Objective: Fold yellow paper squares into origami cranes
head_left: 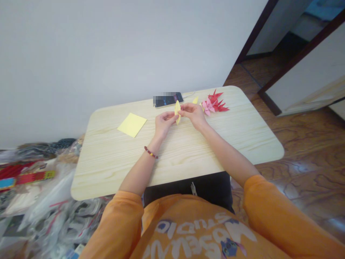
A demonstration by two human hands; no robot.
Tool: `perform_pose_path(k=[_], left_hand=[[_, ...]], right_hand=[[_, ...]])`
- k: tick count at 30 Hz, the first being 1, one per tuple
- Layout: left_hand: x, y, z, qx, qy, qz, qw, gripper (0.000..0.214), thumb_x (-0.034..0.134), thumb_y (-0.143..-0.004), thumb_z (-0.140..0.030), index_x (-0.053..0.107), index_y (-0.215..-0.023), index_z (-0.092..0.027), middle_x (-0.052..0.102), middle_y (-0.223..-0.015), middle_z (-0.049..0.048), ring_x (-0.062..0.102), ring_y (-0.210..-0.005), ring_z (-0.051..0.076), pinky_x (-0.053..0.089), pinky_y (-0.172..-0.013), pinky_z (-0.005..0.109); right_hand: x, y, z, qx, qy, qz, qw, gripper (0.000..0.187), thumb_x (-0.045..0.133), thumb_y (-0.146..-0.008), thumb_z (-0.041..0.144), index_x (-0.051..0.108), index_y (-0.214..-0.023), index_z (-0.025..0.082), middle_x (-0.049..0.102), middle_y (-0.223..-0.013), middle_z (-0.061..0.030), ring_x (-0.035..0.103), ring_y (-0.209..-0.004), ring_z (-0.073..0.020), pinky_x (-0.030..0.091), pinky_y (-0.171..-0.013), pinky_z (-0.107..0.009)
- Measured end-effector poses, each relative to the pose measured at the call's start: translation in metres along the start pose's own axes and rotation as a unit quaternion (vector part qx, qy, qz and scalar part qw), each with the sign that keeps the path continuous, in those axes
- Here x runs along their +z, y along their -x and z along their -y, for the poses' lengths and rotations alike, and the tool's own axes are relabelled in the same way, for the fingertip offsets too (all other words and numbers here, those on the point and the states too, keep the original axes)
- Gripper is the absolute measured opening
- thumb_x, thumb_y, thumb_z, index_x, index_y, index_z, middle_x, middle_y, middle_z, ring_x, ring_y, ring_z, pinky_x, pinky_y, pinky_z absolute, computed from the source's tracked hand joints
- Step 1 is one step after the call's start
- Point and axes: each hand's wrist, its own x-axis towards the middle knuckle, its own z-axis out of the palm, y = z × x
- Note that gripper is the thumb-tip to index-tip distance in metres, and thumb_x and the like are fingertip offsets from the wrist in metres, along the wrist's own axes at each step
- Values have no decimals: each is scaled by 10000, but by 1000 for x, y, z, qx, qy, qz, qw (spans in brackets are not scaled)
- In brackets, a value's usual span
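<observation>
Between my two hands, above the middle of the table, is a small piece of folded yellow paper (177, 108), narrow and pointed at its top and bottom. My left hand (164, 124) pinches its left side with thumb and fingers. From the right, my right hand (194, 114) grips the other edge in a pinch. Just past the right hand lie a pink paper flower (208, 107) and red paper flowers (219, 104). Part of another yellow folded paper (195, 100) shows behind the right fingers. A flat yellow paper square (132, 125) rests to the left.
A phone (169, 100) with a cable lies at the back of the pale wooden table (113, 169), near the wall. Plastic bags (59, 201) and other goods are piled on the left. A doorway and wooden floor (304, 144) are to the right.
</observation>
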Motion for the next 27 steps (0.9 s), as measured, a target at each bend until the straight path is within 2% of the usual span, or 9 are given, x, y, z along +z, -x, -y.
perform_pose_path(k=[5, 9, 14, 17, 21, 27], left_hand=[[-1, 1, -4, -47, 38, -6, 998, 366, 855, -497, -342, 707, -764, -141, 722, -757, 58, 662, -686, 148, 517, -691, 273], [-3, 1, -6, -55, 52, -10, 997, 342, 860, -491, -300, 713, -754, -138, 723, -759, 50, 663, -693, 142, 523, -703, 269], [-4, -1, -7, -76, 76, -6, 994, 246, 830, -555, -228, 721, -756, -138, 725, -786, 48, 669, -722, 146, 533, -726, 279], [-5, -1, -9, -94, 106, 5, 990, 164, 789, -604, -166, 715, -748, -135, 725, -792, 52, 675, -741, 146, 542, -769, 287], [-8, -4, -10, -112, 127, 12, 986, 142, 753, -648, -126, 709, -782, -143, 730, -835, 62, 688, -828, 159, 540, -831, 288], [-11, -9, -12, -148, 165, 8, 975, 60, 645, -787, -166, 701, -783, -145, 727, -861, 62, 684, -822, 125, 542, -804, 232]], right_hand=[[-3, 0, 6, -33, 54, 18, 998, 290, 807, -558, 398, 692, -713, 182, 674, -790, -23, 610, -752, -155, 523, -735, -324], [-3, 3, 8, -62, 83, 25, 994, 235, 793, -603, 369, 713, -728, 188, 667, -835, -44, 617, -788, -171, 522, -745, -340], [-5, 6, 11, -160, 177, 45, 970, 56, 694, -726, 246, 748, -724, 232, 690, -830, -45, 629, -810, -189, 507, -807, -366], [-6, 7, 13, -201, 239, 50, 949, 127, 652, -752, 191, 754, -731, 264, 704, -824, -27, 628, -848, -197, 491, -853, -376], [-7, 6, 11, -212, 280, 81, 933, 177, 625, -768, 165, 755, -771, 285, 723, -881, -13, 628, -908, -210, 482, -895, -400], [-8, 6, 7, -221, 266, 100, 933, 212, 612, -780, 166, 761, -853, 298, 727, -997, -8, 640, -978, -204, 476, -943, -400]])
